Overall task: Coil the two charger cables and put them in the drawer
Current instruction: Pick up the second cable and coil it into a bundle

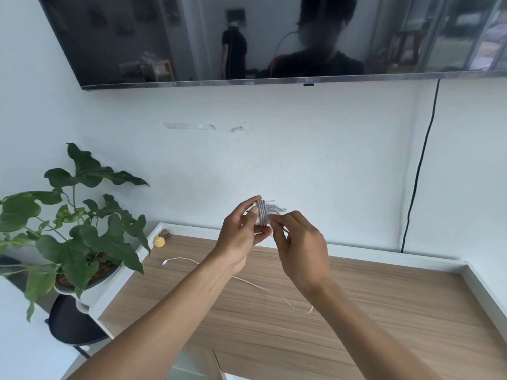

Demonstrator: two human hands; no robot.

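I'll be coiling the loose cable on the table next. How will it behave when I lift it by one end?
Probably floppy: the cable lies in slack curves on the table, so it should droop and trail. Likely light, since it is thin. Its kinked end suggests it may spring out of a coil unless held.

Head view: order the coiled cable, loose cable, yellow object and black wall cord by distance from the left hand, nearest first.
1. Coiled cable: held in the left hand.
2. Loose cable: on the table, below it.
3. Yellow object: table's far-left corner.
4. Black wall cord: far right.
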